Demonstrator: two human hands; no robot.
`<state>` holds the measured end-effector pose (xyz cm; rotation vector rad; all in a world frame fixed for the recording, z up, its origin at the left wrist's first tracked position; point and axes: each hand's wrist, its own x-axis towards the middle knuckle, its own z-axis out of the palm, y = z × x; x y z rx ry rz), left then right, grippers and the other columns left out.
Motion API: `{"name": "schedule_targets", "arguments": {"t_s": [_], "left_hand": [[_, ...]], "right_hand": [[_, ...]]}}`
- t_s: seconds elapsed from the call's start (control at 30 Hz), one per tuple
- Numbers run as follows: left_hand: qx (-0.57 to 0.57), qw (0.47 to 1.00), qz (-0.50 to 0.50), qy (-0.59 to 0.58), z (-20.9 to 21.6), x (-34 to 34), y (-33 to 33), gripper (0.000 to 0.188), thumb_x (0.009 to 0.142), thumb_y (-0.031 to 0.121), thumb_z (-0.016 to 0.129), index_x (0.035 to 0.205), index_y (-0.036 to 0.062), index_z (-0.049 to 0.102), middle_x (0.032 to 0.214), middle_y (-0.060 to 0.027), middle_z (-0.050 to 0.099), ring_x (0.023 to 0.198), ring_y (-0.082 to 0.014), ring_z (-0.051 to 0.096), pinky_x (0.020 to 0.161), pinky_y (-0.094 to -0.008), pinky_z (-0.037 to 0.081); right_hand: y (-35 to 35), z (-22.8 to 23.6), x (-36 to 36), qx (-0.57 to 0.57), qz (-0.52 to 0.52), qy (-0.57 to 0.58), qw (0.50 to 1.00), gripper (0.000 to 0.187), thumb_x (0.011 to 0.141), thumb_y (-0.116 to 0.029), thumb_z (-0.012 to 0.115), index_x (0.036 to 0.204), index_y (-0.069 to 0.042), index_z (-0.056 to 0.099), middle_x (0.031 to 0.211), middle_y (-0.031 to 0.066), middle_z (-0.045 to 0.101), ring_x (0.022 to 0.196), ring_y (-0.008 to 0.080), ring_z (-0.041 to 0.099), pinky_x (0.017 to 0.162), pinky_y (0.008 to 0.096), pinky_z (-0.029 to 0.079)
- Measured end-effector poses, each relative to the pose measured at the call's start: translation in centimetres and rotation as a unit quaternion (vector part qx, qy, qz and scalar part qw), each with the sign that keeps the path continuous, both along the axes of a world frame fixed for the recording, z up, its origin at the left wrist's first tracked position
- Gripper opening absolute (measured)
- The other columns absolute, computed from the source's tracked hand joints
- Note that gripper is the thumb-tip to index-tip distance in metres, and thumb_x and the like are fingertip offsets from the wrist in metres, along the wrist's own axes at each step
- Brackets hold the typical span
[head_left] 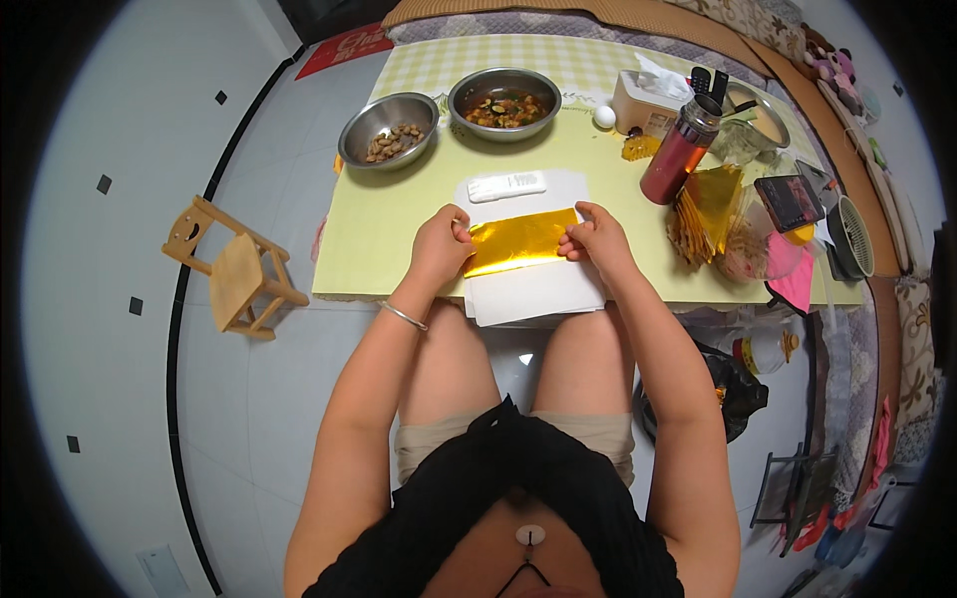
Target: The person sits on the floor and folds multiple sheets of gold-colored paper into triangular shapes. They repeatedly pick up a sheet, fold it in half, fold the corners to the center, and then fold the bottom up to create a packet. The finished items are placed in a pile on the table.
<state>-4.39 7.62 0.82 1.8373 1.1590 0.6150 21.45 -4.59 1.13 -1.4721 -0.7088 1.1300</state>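
Note:
A shiny gold foil sheet [523, 242] is stretched flat between my two hands, over white paper sheets [538, 295] at the table's near edge. My left hand [445, 239] pinches its left end with closed fingers. At the right end, my right hand [595, 240] grips the foil near its upper corner, thumb and fingers together. Just beyond the foil, a white flat packet [506, 186] lies on the paper. To the right stands a pile of folded gold foil pieces [710, 214].
Two steel bowls with food, one with brown pieces [390, 131] and one with soup [504, 103], stand at the back left. A red thermos [682, 149], a tissue box [648, 103], an egg [604, 118] and a phone [789, 202] are on the right. A wooden chair [237, 267] stands left.

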Motion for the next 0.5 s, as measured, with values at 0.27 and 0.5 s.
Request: {"name": "schedule_targets", "arguments": {"t_s": [0.27, 0.5], "left_hand": [[0.102, 0.984, 0.055, 0.134, -0.2, 0.3, 1.3, 0.011, 0.078, 0.013, 0.077, 0.080, 0.0042, 0.070, 0.083, -0.0133, 0.068, 0.080, -0.0292, 0.067, 0.075, -0.0395, 0.055], [0.159, 0.985, 0.061, -0.025, 0.3, 0.3, -0.6, 0.001, 0.089, 0.003, 0.067, 0.088, 0.0026, 0.068, 0.086, -0.0147, 0.071, 0.079, -0.0268, 0.070, 0.071, -0.0347, 0.056]], "right_hand": [[0.2, -0.3, 0.0, 0.006, 0.005, 0.001, 1.000, 0.057, 0.097, 0.001, 0.056, 0.150, 0.007, 0.035, 0.086, 0.0145, 0.068, 0.065, 0.0178, 0.069, 0.056, 0.0256, 0.057], [0.2, -0.9, 0.5, 0.013, 0.004, 0.006, 1.000, 0.058, 0.097, -0.001, 0.058, 0.150, 0.008, 0.034, 0.084, 0.0140, 0.069, 0.064, 0.0174, 0.069, 0.055, 0.0253, 0.057]]}}
